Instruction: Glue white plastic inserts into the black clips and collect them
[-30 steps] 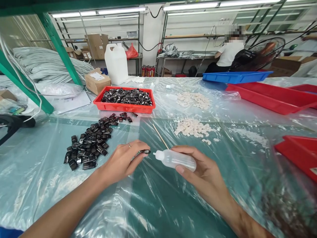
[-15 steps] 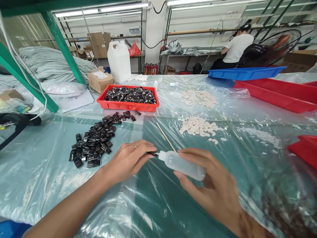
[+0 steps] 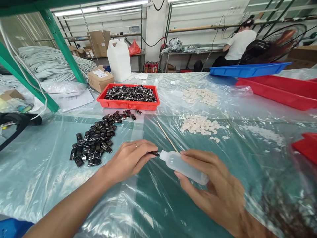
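Observation:
My left hand (image 3: 135,157) pinches a small black part (image 3: 155,153), most of it hidden by the fingers. In my right hand (image 3: 215,185) lies a translucent squeeze bottle (image 3: 187,168), tilted so its white nozzle end meets the black part. Whether any liquid comes out is too small to see. Beyond the bottle a thin wooden stick (image 3: 167,135) rests on the table. Left of my left hand spreads a pile of similar black parts (image 3: 95,142). Small whitish pieces (image 3: 201,125) lie heaped ahead of my right hand.
A red tray (image 3: 128,105) full of black parts stands behind the loose pile. Near it are a white jug (image 3: 119,61) and a cardboard box (image 3: 100,79). Blue (image 3: 250,70) and red trays (image 3: 279,92) sit at the back right. Plastic film covers the table. A person sits beyond.
My right hand and the bottle have shifted slightly right and down. My left hand still pinches the black part, nearly unmoved. The view has moved a little.

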A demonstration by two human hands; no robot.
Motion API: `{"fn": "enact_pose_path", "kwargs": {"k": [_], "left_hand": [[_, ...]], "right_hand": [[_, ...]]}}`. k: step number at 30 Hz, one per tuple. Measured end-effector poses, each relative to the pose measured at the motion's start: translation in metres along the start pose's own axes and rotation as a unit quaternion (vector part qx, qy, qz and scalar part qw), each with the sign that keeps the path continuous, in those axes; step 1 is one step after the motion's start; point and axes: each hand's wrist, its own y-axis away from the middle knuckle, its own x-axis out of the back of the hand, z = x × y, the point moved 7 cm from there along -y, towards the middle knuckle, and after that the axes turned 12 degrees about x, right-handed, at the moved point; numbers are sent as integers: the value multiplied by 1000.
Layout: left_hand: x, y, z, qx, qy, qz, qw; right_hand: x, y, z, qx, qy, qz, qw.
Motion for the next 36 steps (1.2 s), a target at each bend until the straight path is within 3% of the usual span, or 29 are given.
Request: {"fn": "enact_pose_path", "kwargs": {"k": [18, 29, 36], "left_hand": [[-1, 1, -1, -1, 14, -20, 1000], [-2, -1, 4, -8, 1, -16, 1000], [-2, -1, 2, -8, 5, -18, 1000]], "right_hand": [[6, -7, 1, 9, -4, -22, 1000], [4, -7, -13, 98, 90, -35, 991], [6, -8, -9, 75, 83, -51, 992]]}}
